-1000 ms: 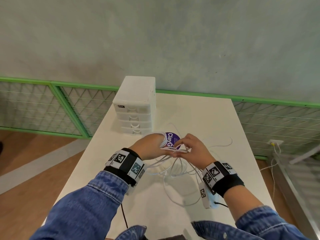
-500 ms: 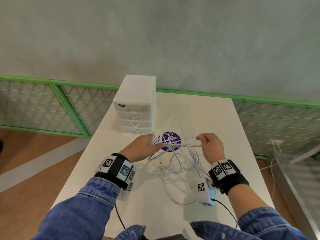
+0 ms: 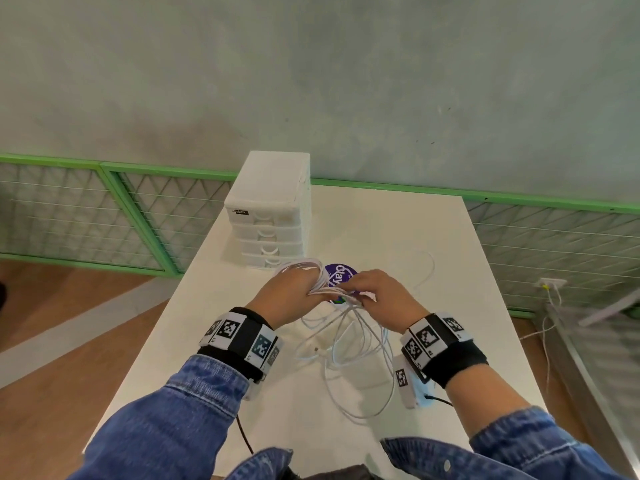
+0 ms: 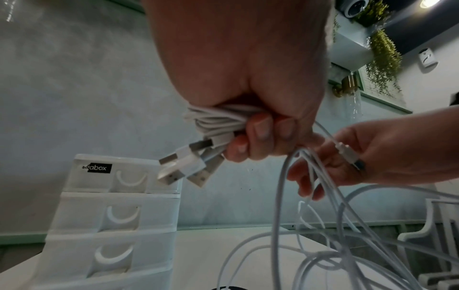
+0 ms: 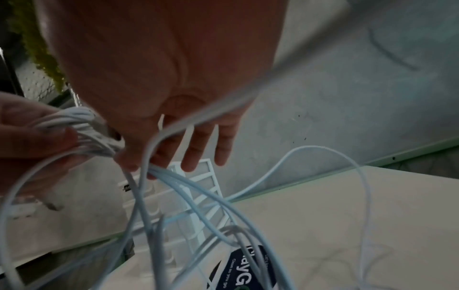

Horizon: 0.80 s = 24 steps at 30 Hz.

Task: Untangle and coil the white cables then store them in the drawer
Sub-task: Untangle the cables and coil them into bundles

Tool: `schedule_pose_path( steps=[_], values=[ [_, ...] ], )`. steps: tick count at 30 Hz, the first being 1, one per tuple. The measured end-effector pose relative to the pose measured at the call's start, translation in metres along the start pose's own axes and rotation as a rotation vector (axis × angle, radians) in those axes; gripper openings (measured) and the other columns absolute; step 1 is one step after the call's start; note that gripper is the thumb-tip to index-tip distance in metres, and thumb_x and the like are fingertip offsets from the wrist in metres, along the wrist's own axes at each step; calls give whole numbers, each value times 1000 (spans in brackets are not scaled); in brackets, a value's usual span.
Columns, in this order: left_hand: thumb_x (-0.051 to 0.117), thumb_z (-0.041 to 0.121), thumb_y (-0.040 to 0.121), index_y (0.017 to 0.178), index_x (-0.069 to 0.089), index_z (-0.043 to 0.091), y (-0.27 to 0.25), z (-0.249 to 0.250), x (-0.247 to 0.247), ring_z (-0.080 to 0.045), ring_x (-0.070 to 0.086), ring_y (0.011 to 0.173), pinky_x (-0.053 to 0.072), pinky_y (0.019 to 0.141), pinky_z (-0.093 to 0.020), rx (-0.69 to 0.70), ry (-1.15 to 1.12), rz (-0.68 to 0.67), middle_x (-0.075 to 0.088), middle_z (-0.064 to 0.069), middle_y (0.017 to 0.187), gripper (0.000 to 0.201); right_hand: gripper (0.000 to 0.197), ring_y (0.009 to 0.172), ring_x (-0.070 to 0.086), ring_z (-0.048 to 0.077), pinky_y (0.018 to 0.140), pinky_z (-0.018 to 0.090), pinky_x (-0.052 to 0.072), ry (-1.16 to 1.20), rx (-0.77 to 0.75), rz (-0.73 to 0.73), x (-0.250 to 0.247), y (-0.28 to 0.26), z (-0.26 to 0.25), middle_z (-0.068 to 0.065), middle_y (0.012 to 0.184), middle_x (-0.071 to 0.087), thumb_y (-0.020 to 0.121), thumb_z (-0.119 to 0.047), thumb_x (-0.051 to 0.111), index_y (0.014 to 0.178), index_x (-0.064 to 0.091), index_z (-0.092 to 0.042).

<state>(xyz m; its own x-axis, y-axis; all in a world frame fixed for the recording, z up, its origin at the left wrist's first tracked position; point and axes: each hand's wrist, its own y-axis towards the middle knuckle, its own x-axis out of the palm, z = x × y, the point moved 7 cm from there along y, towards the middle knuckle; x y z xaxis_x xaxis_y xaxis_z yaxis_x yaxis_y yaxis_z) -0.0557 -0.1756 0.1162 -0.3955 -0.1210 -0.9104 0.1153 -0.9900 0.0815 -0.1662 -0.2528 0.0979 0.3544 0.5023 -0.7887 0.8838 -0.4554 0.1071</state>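
Several white cables (image 3: 360, 344) hang in a loose tangle from both hands down to the white table (image 3: 415, 230). My left hand (image 3: 294, 292) grips a bundle of coiled loops (image 4: 218, 119), and USB plugs (image 4: 183, 162) stick out below its fingers. My right hand (image 3: 377, 299) is right beside it and pinches loose strands (image 5: 159, 170) between thumb and forefinger, its other fingers straight. A small connector (image 4: 345, 151) lies along the right fingers. The white drawer unit (image 3: 270, 216) stands just beyond the left hand with all its drawers closed.
A round purple sticker (image 3: 341, 275) lies on the table under the hands. One cable loop (image 3: 427, 268) trails out to the right. Green-framed mesh panels (image 3: 138, 216) and a grey wall stand behind the table. The table drops to a wooden floor on the left.
Half a second ago the right hand had drawn a strand out to the right. It has now come back against the left hand, bringing the strand to the coil.
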Motion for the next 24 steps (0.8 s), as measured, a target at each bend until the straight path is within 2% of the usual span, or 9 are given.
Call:
schedule_pose_path(
  steps=[3,8,11,14,16,18,20,21,24],
  values=[
    [53,49,89,70,42,14,-1,-1,0,-17,43,72,31,66,-29,2,6,6,43,2,75,42,28,96,50,21,84,23,34,6,22,38,-3,-1,3,1,99,68,85,-5,58,104,70,-21],
    [56,45,89,69,40,16,-2,-4,1,-18,43,72,31,66,-30,-32,-10,-13,42,3,73,39,8,71,50,3,67,12,34,111,180,157,-27,1,14,-2,80,66,79,-20,70,84,75,-21],
    [54,44,90,66,36,17,-10,-24,-2,-19,44,70,29,65,-29,-82,3,-3,38,5,68,41,8,73,54,6,68,18,36,129,361,361,-51,-11,46,-6,82,64,81,-24,68,85,74,-20],
    [57,37,90,62,30,19,-27,-60,-11,-22,42,69,25,63,-29,-228,-31,74,36,5,65,43,16,82,59,19,73,23,38,127,607,553,-76,-39,90,3,90,69,86,-23,61,93,70,-13],
    [59,34,90,60,26,20,-34,-73,-14,-22,40,68,25,63,-30,-304,-66,131,34,4,64,47,20,88,62,28,75,26,41,117,735,510,-71,-48,112,11,96,71,88,-23,57,98,69,-10],
    [60,34,89,60,26,20,-33,-71,-12,-22,40,68,25,63,-31,-315,-75,139,34,4,64,47,26,101,60,30,81,30,43,49,807,318,-50,-46,120,13,110,67,90,-22,52,110,65,-11],
    [60,36,89,61,27,19,-26,-62,-7,-21,39,67,25,63,-29,-288,-62,104,35,3,64,46,38,118,50,30,95,34,40,-38,787,178,-33,-40,112,13,132,52,91,-15,48,129,51,-13],
    [59,37,90,62,29,18,-23,-55,-4,-21,40,67,26,64,-29,-267,-51,83,35,3,65,44,45,124,44,30,100,35,37,-71,707,203,-33,-35,101,13,138,44,90,-9,46,135,44,-13],
    [54,41,91,63,31,18,-14,-35,-3,-20,40,69,25,64,-28,-193,-13,51,35,5,66,43,49,128,38,23,105,26,28,-95,254,380,-43,-15,43,8,137,46,88,-1,47,134,47,-18]
  ],
)
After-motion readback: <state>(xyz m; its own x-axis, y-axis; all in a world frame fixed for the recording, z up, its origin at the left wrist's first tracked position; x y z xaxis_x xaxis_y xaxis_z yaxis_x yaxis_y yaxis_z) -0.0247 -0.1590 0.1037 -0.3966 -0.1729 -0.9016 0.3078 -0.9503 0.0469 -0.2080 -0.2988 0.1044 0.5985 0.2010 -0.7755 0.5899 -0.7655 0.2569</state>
